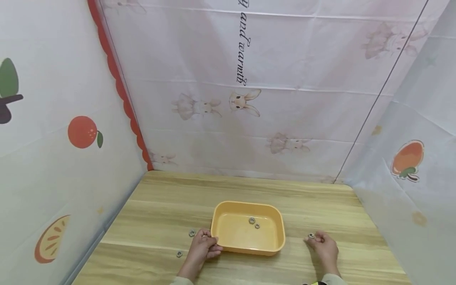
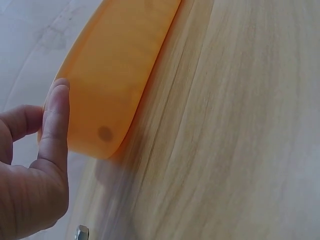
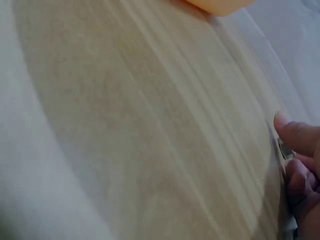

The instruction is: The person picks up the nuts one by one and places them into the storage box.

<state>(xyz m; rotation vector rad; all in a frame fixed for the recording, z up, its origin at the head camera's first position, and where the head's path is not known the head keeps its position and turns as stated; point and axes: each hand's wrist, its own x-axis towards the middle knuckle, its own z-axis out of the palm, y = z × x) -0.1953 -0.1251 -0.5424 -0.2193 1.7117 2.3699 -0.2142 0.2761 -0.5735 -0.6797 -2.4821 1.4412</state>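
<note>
A yellow-orange plastic tray (image 1: 249, 250) rests on the table with two metal hex nuts, a larger nut (image 1: 251, 220) and a smaller nut (image 1: 257, 226), inside it. My left hand (image 1: 203, 248) pinches the tray's near left corner, thumb on the rim; the left wrist view shows the fingers against the orange wall (image 2: 110, 85). To the right of the tray, my right hand (image 1: 325, 248) pinches another hex nut (image 1: 311, 235) between thumb and fingers, low over the table. In the right wrist view that nut (image 3: 286, 150) is partly hidden by the fingers.
Left of the tray, two more hex nuts lie on the wood-grain table (image 1: 171, 198): one nut (image 1: 192, 233) beside the left hand, another nut (image 1: 179, 254) nearer the front. Printed cloth walls (image 1: 213, 150) enclose the table at the back and both sides.
</note>
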